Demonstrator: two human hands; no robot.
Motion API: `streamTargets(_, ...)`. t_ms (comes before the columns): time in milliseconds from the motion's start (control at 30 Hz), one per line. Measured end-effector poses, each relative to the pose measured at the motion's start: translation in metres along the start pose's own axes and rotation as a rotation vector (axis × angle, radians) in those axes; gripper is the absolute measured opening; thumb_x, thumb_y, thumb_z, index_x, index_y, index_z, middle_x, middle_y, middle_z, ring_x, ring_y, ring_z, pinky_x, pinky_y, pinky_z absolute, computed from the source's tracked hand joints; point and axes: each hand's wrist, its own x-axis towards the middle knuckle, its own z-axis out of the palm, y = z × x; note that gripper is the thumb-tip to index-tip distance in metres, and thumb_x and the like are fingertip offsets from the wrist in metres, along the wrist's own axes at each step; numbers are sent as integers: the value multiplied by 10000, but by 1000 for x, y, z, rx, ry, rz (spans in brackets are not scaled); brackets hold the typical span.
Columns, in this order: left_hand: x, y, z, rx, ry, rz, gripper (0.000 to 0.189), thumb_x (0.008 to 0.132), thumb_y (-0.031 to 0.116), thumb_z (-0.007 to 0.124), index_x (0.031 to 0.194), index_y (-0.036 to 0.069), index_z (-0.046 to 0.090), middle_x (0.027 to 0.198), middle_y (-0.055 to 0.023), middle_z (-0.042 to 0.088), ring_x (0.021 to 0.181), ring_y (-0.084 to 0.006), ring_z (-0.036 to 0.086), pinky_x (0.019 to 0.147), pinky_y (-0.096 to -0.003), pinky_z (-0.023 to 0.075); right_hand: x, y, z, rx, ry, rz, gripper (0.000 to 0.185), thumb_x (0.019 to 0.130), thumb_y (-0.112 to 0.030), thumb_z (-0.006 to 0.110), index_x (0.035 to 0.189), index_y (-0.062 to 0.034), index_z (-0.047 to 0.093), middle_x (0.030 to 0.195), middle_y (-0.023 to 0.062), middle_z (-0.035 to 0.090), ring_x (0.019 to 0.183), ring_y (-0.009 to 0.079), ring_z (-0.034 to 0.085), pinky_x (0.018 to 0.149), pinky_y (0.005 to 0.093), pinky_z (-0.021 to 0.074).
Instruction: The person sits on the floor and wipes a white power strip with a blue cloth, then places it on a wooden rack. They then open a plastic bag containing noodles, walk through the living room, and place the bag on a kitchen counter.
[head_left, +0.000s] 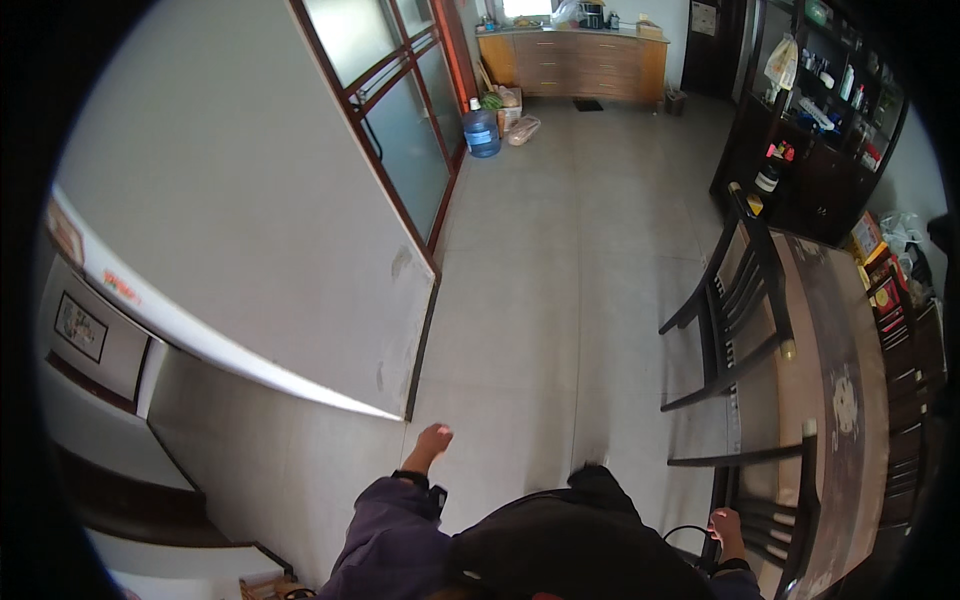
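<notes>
My left hand (433, 441) hangs over the tiled floor (517, 360), close to the bottom corner of the white wall (337, 300). Its fingers look curled in, and nothing shows in them. On the right, my right hand (724, 525) is low beside a dark wooden chair (765, 517) at the dining table (810, 360). A thin black loop (686, 528), perhaps a cord, runs up to this hand. Whether the fingers grip it is too small to tell. One dark shoe (592, 474) shows ahead of my body.
Another chair (750, 300) juts from the table into the room. A blue water jug (481, 135) stands by the glass sliding door (405, 127), near a bagged item (523, 130). Ahead is a wooden cabinet (577, 64); a dark shelf unit (810, 157) stands right. Dark steps (135, 495) lie left.
</notes>
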Motion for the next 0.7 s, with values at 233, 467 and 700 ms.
streamTargets(233,179,102,-71,-410,183,45,365,795,338,578,1051,79,596,964,-171,641,930,-332,605,797,-397,486,146,-202,20,25,-127,5,224,813,-155,571,977,-7,610,753,109,622,656,214,632,499,331,479)
streamTargets(467,232,12,-51,-391,-84,-388,250,773,306,570,827,69,625,851,-160,645,870,-299,627,748,-436,498,354,-424,9,-268,-144,-342,310,814,-245,589,1021,-15,611,971,145,649,927,305,607,798,381,476)
streamTargets(700,295,3,-92,467,-386,164,112,694,134,658,770,57,632,772,-143,649,687,-299,648,607,-421,513,421,-721,43,-246,-99,-706,281,795,-217,551,997,-28,604,899,169,640,847,312,618,730,365,479)
